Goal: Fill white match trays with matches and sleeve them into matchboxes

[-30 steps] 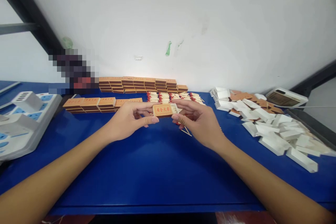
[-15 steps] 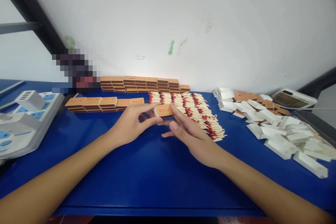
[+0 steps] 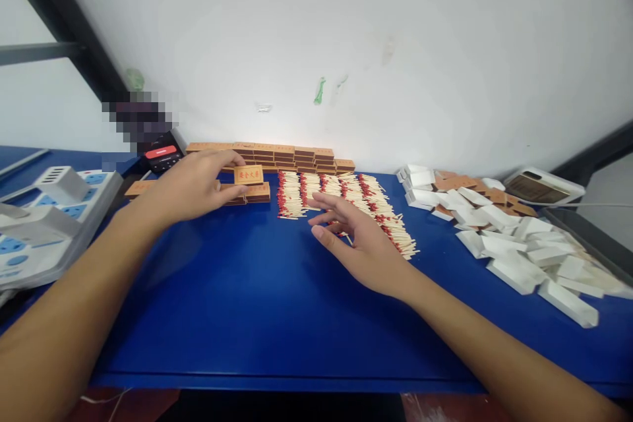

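Note:
My left hand (image 3: 198,184) grips an orange matchbox (image 3: 248,175) with red lettering by its left end, between thumb and fingers. It holds the box just above the front row of matchboxes (image 3: 258,194), partly hiding that row. Behind it, along the wall, runs a longer stack of matchboxes (image 3: 277,153). My right hand (image 3: 356,241) hovers with its fingers apart and nothing in them, at the near side of the red-tipped matches (image 3: 291,194), which lie in several rows. It covers some of the matches.
White inner trays (image 3: 509,264) and orange sleeves (image 3: 459,182) lie heaped at the right, near a pale boxy device (image 3: 544,186) and a dark slab (image 3: 588,237). A power strip (image 3: 93,211) with plugged-in adapters is at the left, and a phone (image 3: 162,151) leans behind it.
The matchbox has gone left with my left hand, from between both hands to over the front row. My right hand has let go of it and stays near the matches.

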Demonstrator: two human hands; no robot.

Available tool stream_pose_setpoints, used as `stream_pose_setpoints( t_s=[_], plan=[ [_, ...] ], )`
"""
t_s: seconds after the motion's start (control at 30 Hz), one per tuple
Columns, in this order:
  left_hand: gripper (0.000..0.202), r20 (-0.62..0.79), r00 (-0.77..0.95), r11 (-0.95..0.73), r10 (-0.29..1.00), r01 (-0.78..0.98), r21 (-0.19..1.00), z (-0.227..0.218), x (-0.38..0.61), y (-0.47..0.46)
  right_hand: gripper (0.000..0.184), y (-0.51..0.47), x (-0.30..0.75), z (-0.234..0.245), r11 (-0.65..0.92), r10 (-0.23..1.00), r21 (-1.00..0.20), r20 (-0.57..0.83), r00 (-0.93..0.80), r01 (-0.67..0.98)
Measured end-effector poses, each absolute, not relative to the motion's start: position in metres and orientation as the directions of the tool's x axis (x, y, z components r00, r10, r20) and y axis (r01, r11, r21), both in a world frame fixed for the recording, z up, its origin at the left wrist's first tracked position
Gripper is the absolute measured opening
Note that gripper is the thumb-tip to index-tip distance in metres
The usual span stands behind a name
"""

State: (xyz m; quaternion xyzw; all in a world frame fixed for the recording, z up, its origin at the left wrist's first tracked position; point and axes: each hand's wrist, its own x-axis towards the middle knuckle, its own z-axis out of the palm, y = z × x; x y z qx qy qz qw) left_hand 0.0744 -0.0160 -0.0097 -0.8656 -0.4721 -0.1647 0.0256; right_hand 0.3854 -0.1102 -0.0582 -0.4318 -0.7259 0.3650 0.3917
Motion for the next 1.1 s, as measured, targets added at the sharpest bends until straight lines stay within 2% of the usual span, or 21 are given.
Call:
stream_pose_setpoints(
  t_s=[0.13, 0.33, 0.57, 0.8, 0.87, 0.93, 1.03, 1.1],
  plan=[
    [0.057, 0.208, 0.54, -0.568, 0.816, 0.816, 0.11, -0.007, 0.054, -0.002, 0.037, -0.105, 0.39, -0.059, 0.416, 0.903, -0.795, 0.302, -0.307, 0.441],
    [0.06, 0.117, 0.522, -0.534, 0.845, 0.832, 0.151, -0.006, 0.044, 0.0, 0.027, -0.098, 0.396, -0.061, 0.492, 0.868, -0.733, 0.37, -0.331, 0.47],
    [0.054, 0.123, 0.521, -0.536, 0.844, 0.828, 0.165, -0.009, 0.038, 0.003, 0.025, -0.098, 0.4, -0.058, 0.513, 0.856, -0.705, 0.373, -0.358, 0.491],
    [0.057, 0.119, 0.511, -0.525, 0.851, 0.829, 0.192, -0.01, 0.039, 0.003, 0.019, -0.096, 0.404, -0.054, 0.549, 0.834, -0.668, 0.399, -0.381, 0.502],
    [0.062, 0.183, 0.513, -0.542, 0.838, 0.818, 0.191, -0.009, 0.043, 0.001, 0.017, -0.093, 0.412, -0.046, 0.567, 0.823, -0.607, 0.395, -0.408, 0.557],
    [0.061, 0.33, 0.52, -0.593, 0.788, 0.786, 0.175, -0.008, 0.054, -0.005, 0.021, -0.085, 0.425, -0.035, 0.535, 0.843, -0.53, 0.389, -0.373, 0.658],
    [0.03, 0.578, 0.526, -0.714, 0.624, 0.684, 0.148, -0.01, 0.08, -0.019, 0.023, -0.058, 0.454, -0.017, 0.327, 0.901, -0.515, 0.423, -0.097, 0.792],
    [0.027, 0.615, 0.586, -0.795, 0.528, 0.596, 0.115, -0.017, 0.1, -0.031, 0.026, -0.036, 0.477, -0.008, 0.204, 0.925, -0.583, 0.378, 0.041, 0.787]
  ],
)
